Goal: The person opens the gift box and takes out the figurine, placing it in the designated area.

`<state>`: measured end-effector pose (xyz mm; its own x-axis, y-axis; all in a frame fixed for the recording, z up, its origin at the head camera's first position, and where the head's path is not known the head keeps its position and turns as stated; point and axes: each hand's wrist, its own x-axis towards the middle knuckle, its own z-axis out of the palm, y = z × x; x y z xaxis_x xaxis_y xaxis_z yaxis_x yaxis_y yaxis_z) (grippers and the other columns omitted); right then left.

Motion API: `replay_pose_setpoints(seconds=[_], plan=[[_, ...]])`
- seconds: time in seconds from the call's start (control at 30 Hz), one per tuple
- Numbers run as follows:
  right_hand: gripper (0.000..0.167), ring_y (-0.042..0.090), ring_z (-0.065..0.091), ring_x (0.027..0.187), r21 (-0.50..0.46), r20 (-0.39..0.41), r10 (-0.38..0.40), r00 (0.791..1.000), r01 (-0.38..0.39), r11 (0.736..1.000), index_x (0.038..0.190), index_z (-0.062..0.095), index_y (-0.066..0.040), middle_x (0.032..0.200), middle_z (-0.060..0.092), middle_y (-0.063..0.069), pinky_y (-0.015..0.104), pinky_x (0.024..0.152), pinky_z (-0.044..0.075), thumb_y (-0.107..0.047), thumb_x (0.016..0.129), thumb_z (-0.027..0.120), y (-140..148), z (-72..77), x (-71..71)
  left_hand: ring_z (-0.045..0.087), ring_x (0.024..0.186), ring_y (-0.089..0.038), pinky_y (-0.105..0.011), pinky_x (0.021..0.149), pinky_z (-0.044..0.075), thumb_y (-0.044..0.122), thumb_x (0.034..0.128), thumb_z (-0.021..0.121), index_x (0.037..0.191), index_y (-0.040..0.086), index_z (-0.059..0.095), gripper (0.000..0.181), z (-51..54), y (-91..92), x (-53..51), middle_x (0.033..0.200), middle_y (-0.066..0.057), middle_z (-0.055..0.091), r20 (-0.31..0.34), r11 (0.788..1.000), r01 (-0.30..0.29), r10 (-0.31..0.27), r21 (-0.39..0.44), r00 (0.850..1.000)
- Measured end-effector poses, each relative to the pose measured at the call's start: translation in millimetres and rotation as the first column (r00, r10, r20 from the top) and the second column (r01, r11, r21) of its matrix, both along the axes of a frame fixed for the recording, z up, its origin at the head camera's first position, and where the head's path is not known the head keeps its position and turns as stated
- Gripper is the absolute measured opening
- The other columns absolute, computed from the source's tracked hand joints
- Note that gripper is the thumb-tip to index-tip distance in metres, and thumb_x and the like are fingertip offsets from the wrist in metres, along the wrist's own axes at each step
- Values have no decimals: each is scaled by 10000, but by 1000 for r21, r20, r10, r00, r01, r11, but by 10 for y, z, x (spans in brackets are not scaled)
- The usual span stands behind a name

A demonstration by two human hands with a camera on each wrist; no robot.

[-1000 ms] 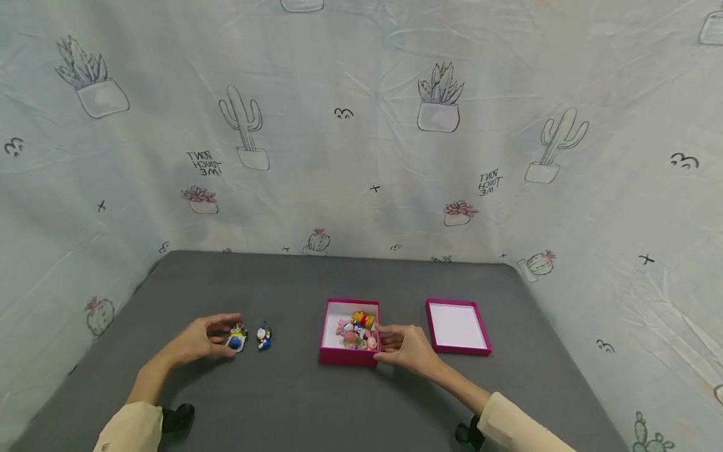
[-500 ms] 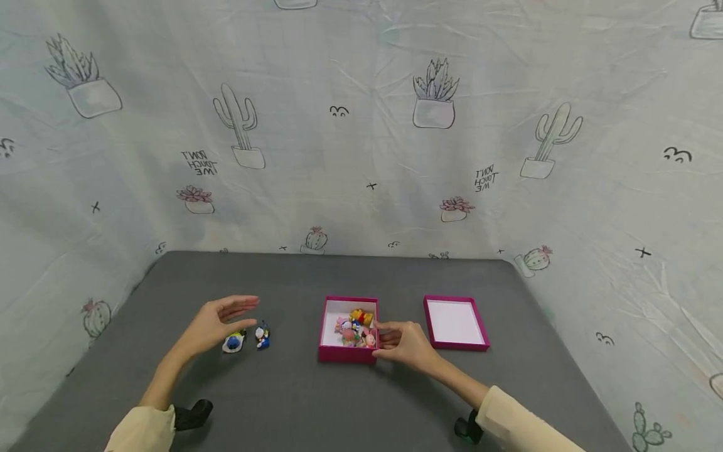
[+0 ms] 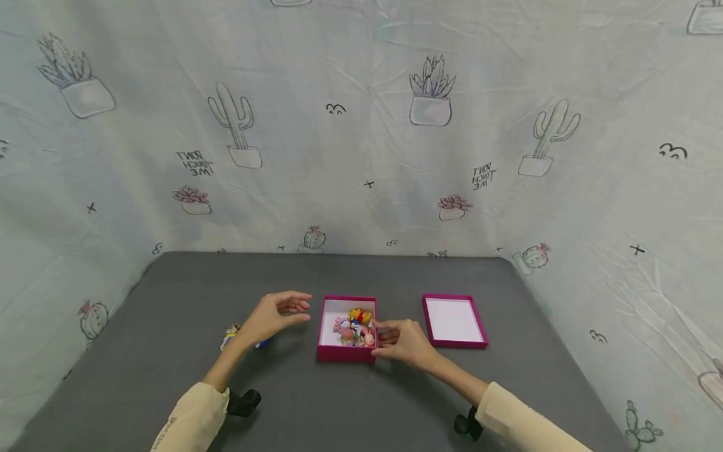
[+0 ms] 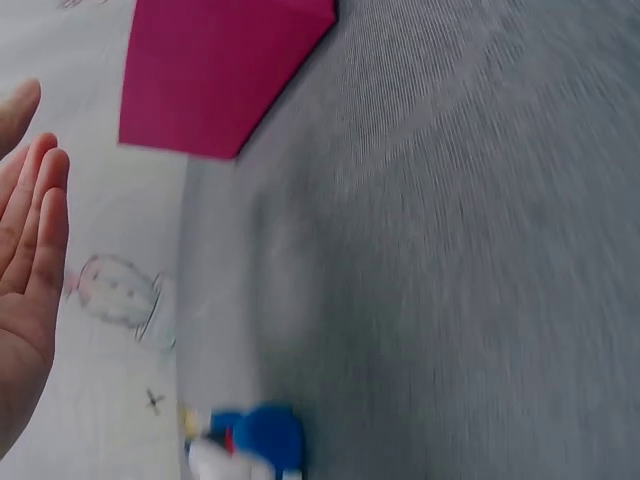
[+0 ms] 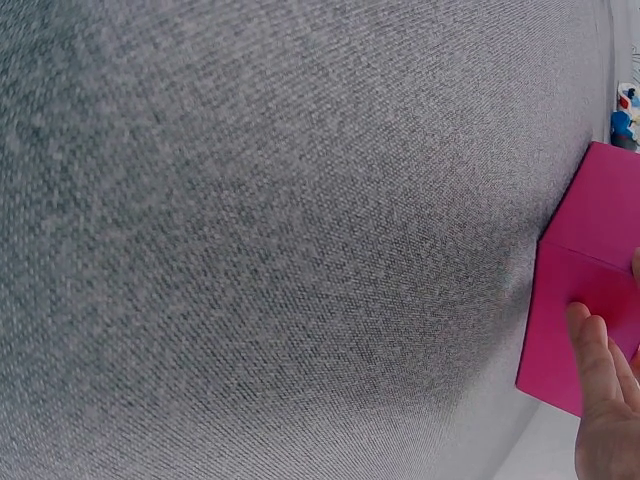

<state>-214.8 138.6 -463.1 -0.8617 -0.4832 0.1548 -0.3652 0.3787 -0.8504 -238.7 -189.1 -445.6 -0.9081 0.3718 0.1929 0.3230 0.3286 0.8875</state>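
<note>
My left hand (image 3: 275,315) reaches over the table just left of the pink box (image 3: 346,355), fingers extended and apart from it. In the left wrist view its fingers (image 4: 46,225) look straight, with nothing seen in them. Several small figurines (image 3: 359,316) lie inside the box, among them a yellow bear in red. My right hand (image 3: 408,344) touches the box's right side; the right wrist view shows straight fingers (image 5: 597,365) against the wall. Behind my left forearm is a toy figurine (image 3: 230,334); a blue figurine (image 3: 263,343) is mostly hidden by that wrist.
To the right of the box, the pink lid (image 3: 456,322) lies with its white inside up. A grey cloth-covered table (image 3: 316,408) bears everything. Behind hangs a white curtain (image 3: 361,144) printed with cacti.
My left hand has left the figurine at the left and moved right, past the second one, toward the box. My right hand stays at the box's side.
</note>
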Motion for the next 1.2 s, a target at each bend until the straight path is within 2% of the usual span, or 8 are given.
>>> replay_pose_setpoints(seconds=[0.17, 0.33, 0.37, 0.53, 0.67, 0.77, 1.03, 1.2], plan=[[515, 260, 709, 835, -3, -6, 3, 1000, -3, 1000, 1166, 623, 124, 1041, 677, 250, 256, 675, 561, -79, 738, 826, 1, 2, -2, 653, 927, -199, -264, 806, 528, 137, 824, 761, 1195, -24, 634, 424, -72, 212, -91, 1043, -151, 679, -3, 1000, -4, 4, -7, 1000], [519, 257, 708, 848, 2, 5, -9, 1000, 9, 1000, 1178, 619, 120, 1048, 678, 243, 257, 686, 560, -73, 741, 822, -3, 16, 3, 640, 852, -165, -257, 771, 526, 150, 809, 778, 1170, -24, 653, 420, -130, 339, -126, 970, -118, 682, -19, 997, -24, 23, -73, 1000], [514, 281, 706, 852, 1, 12, -11, 1000, 11, 1000, 1178, 612, 132, 1045, 674, 256, 266, 687, 562, -54, 744, 816, -12, 67, 26, 630, 835, -154, -263, 764, 525, 167, 804, 784, 1159, -15, 663, 416, -139, 352, -128, 950, -101, 677, -29, 996, -28, 26, -90, 999], [520, 291, 705, 848, 12, 6, -13, 1000, 13, 1000, 1183, 612, 126, 1032, 677, 254, 274, 685, 564, -60, 743, 818, -3, 62, 15, 556, 770, -122, -289, 722, 508, 245, 779, 809, 1088, 33, 714, 386, -160, 423, -107, 855, 10, 599, -83, 977, -65, 49, -201, 995], [526, 256, 709, 844, 25, -8, -12, 1000, 13, 1000, 1192, 620, 102, 1037, 686, 226, 265, 684, 562, -83, 743, 821, 6, 16, 7, 509, 742, -118, -284, 682, 480, 275, 759, 825, 1057, 69, 738, 372, -168, 498, -69, 815, 24, 547, -120, 955, -86, 53, -285, 991], [525, 249, 709, 845, 20, -2, -11, 1000, 11, 1000, 1193, 622, 99, 1041, 688, 216, 266, 687, 562, -78, 741, 822, 4, 17, 13, 497, 723, -120, -273, 660, 463, 244, 763, 823, 1039, 76, 748, 331, -184, 537, -52, 805, -3, 545, -137, 949, -93, 54, -301, 989], [518, 253, 710, 835, 10, -19, -3, 1000, 3, 1000, 1177, 622, 117, 1027, 685, 234, 274, 683, 564, -79, 741, 822, 8, 14, 15, 438, 708, -132, -261, 621, 392, 194, 741, 840, 973, 88, 764, 266, -157, 636, -6, 806, -27, 508, -105, 934, -148, 119, -325, 987], [514, 263, 711, 834, 4, -23, 0, 1000, 0, 1000, 1174, 620, 124, 1022, 683, 247, 277, 681, 565, -88, 749, 817, 17, 32, 4, 389, 780, -176, -308, 655, 327, 198, 699, 871, 895, 148, 781, 221, -129, 711, 28, 844, -43, 433, -48, 914, -129, 119, -385, 992]])
